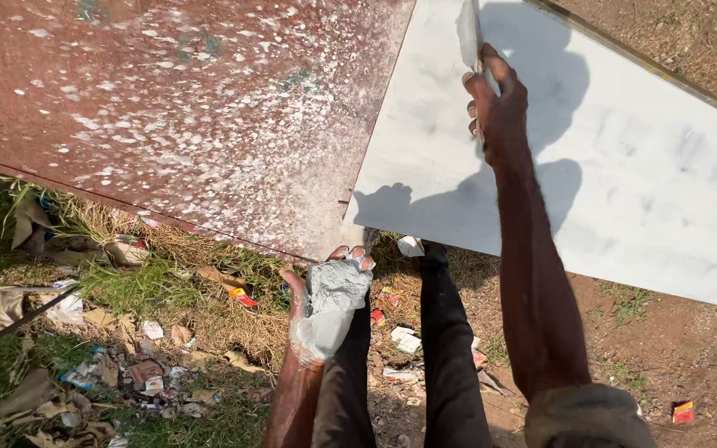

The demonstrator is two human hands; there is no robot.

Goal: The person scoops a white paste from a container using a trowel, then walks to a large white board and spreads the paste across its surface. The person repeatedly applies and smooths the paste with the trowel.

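Observation:
My right hand (498,108) is raised against a white-coated panel (641,166), gripping a flat putty blade (468,33) that lies on the panel's surface. My left hand (319,311) is held low near my legs, palm up, cupping a grey-white lump of putty (335,290) on a small flat blade. The left hand and wrist are smeared with the same paste. My shadow falls across the white panel beside the right arm.
A rusty brown metal sheet (168,108) spattered with white specks stands to the left, edge to edge with the white panel. Below it lie grass, scraps of paper and litter (126,365) on bare earth. My dark-trousered legs (446,348) stand at the bottom middle.

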